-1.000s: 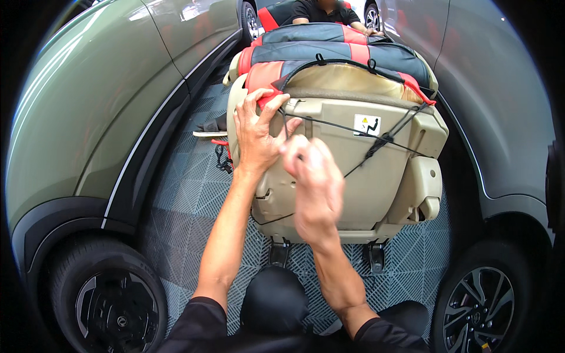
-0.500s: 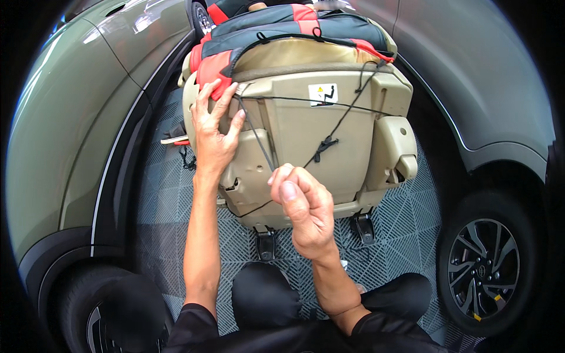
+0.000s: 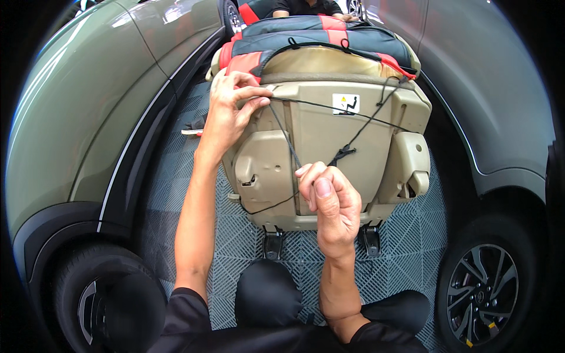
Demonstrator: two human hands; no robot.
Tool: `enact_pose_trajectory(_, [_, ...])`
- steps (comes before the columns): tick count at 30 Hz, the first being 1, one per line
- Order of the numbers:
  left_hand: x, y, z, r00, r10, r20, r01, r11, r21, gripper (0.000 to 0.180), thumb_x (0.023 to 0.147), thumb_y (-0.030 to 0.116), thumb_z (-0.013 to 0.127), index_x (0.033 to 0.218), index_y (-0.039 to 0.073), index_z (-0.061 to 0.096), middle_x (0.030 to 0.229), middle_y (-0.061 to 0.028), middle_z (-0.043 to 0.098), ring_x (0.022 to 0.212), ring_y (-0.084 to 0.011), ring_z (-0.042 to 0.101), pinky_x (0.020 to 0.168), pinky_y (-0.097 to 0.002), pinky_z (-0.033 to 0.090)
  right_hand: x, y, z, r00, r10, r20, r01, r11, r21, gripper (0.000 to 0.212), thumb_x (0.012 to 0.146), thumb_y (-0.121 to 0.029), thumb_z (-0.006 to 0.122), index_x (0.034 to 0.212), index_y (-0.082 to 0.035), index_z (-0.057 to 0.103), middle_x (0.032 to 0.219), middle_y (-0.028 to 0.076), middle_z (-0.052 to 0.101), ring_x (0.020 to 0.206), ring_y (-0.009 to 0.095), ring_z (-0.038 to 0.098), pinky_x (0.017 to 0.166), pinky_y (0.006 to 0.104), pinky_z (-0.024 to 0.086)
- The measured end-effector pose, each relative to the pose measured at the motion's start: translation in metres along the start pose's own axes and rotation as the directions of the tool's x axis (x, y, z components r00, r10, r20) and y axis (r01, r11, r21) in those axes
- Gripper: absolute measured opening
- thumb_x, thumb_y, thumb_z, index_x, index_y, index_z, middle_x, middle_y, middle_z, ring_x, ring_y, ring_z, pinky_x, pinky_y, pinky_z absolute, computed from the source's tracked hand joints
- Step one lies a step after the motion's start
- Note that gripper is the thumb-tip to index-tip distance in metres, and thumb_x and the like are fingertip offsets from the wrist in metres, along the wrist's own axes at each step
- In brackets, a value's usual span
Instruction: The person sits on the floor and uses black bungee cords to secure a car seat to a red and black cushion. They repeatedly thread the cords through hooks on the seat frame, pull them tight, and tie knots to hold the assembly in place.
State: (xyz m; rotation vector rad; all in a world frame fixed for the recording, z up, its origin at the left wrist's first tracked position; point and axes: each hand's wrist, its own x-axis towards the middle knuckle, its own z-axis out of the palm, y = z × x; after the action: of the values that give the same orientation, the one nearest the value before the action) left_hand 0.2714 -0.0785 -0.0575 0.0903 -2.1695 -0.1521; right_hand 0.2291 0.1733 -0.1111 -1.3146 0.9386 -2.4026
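Note:
In front of me stands a car seat with a beige plastic back panel (image 3: 329,138). A dark grey and red seat cover (image 3: 312,42) lies over its top. Thin black cord crosses the panel, with a knot (image 3: 342,154) near the middle. My left hand (image 3: 232,112) is at the panel's upper left corner, thumb and forefinger pinching the cord. From there a taut length of cord (image 3: 285,130) runs down to my right hand (image 3: 332,197), closed around it in front of the panel. The part inside my right fist is hidden.
A greenish car (image 3: 76,117) flanks me on the left, a grey car (image 3: 471,76) on the right. A spoked wheel (image 3: 482,294) is at lower right. Two black seat feet (image 3: 272,241) rest on grey floor tiles (image 3: 229,282). Another person (image 3: 309,7) is beyond the seat.
My left fingers, spread on the corner before, now pinch at the cord. My right hand stays closed on the cord. The view has shifted, and the person beyond the seat shows more.

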Motion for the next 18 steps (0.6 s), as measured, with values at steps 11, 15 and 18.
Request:
enact_pose_trajectory(11, [0.049,0.004,-0.028,0.889,0.110,0.445,-0.143,0.989,0.042,0.016,0.084,0.015,0.082,0.097,0.006,0.081,0.093,-0.0060,0.071,0.096,-0.0288,0.066,0.086,-0.0423,0.053,0.040,-0.029,0.027,0.975,-0.054,0.215,0.048,0.998,0.031,0.022,0.104,-0.009,0.061,0.084,0.000,0.060,0.080,0.008,0.062,0.073,0.019,0.056,0.084,0.0382,0.049])
enact_pose_trajectory(15, [0.059,0.003,-0.028,0.835,0.184,0.519,-0.254,0.965,0.066,0.013,0.085,0.015,0.080,0.088,0.003,0.075,0.090,-0.0061,0.067,0.094,-0.0300,0.064,0.085,-0.0433,0.051,0.058,-0.024,0.047,0.916,-0.136,0.378,0.203,0.969,-0.142,0.021,0.096,-0.009,0.070,0.080,-0.002,0.059,0.080,0.012,0.066,0.078,0.026,0.062,0.080,0.0389,0.051])
enact_pose_trajectory(18, [0.060,0.004,-0.026,0.800,0.277,0.532,-0.403,0.905,0.135,0.016,0.085,0.014,0.078,0.080,0.003,0.067,0.091,-0.0056,0.065,0.095,-0.0288,0.062,0.086,-0.0433,0.050,0.065,-0.013,0.063,0.907,-0.163,0.389,0.231,0.963,-0.136,0.022,0.092,-0.006,0.076,0.080,-0.002,0.058,0.082,0.011,0.066,0.076,0.027,0.061,0.076,0.0383,0.048])
